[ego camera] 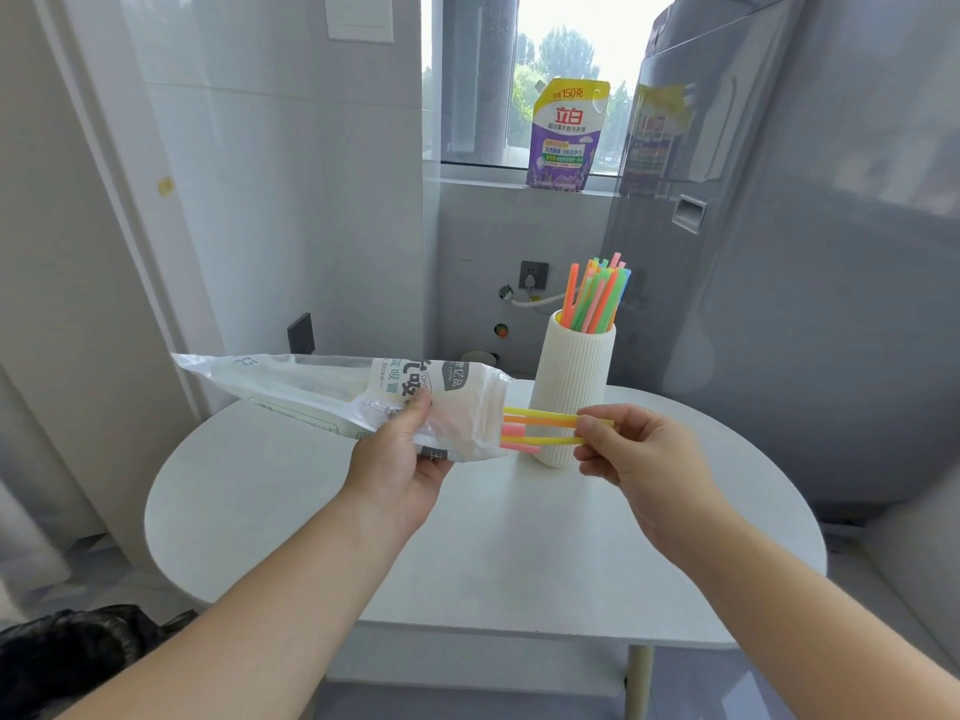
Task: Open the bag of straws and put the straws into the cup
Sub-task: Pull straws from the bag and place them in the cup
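Note:
My left hand (400,462) grips the clear and white straw bag (322,392), held level above the table with its open mouth facing right. Several yellow, orange and pink straws (540,431) stick out of that mouth. My right hand (623,452) pinches their right ends, just in front of the cup. The ribbed white cup (574,376) stands upright on the round white table (467,537) and holds several coloured straws (597,296) that lean to the right.
A large grey appliance (805,278) stands to the right of the table. A purple detergent pouch (566,135) sits on the window sill behind. A black bag (67,652) lies on the floor at lower left. A tiled wall with sockets is behind the table.

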A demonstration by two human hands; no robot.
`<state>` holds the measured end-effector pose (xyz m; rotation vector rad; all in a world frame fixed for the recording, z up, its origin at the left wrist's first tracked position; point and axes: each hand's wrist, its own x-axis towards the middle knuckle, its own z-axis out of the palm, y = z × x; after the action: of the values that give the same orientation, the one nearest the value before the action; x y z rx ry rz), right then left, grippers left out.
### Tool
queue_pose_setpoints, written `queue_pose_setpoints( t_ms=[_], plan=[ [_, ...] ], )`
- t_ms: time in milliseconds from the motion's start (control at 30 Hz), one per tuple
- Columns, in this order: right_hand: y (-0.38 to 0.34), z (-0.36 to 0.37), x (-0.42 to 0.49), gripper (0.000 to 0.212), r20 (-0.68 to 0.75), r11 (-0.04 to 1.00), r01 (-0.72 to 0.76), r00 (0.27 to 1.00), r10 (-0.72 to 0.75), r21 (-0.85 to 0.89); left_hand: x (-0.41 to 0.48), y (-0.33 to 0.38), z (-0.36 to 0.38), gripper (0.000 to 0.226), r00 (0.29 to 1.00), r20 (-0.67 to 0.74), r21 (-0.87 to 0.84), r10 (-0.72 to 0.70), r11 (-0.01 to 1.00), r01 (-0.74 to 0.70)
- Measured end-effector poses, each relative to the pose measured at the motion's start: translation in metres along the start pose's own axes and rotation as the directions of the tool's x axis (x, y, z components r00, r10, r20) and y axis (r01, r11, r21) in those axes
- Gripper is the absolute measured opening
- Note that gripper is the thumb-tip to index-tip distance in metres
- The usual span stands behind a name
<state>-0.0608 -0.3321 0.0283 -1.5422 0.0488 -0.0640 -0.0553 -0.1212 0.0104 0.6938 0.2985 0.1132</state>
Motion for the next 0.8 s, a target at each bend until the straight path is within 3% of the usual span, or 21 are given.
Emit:
queue_pose_setpoints(
  t_ms=[200,300,367,600,800],
  plan=[
    [-0.006,-0.016,0.007,0.007,0.008,0.976,-0.102,0.995,0.103,0.192,-0.001,-0.001,0.001,0.017,1.0,-0.004,0.008,-0.011,1.0,0.011],
    [-0.008,-0.014,0.006,0.008,0.076,0.862,-0.21,0.977,0.198,0.46,-0.003,-0.005,0.003,0.018,1.0,-0.012,0.023,-0.02,1.0,0.02],
    [-0.008,-0.009,0.004,0.013,0.102,0.8,-0.236,0.971,0.216,0.551,-0.005,-0.007,0.005,0.018,0.999,-0.013,0.026,-0.03,0.999,0.03],
    [-0.001,0.013,-0.008,0.002,0.14,0.888,-0.19,0.98,0.144,0.419,-0.012,-0.011,0.011,0.014,0.999,-0.008,-0.011,-0.053,0.999,0.053],
    [-0.002,0.02,-0.009,0.014,0.107,0.919,-0.134,0.989,0.101,0.372,-0.016,-0.009,0.012,0.013,0.998,-0.016,-0.024,-0.057,0.998,0.057]
  ],
)
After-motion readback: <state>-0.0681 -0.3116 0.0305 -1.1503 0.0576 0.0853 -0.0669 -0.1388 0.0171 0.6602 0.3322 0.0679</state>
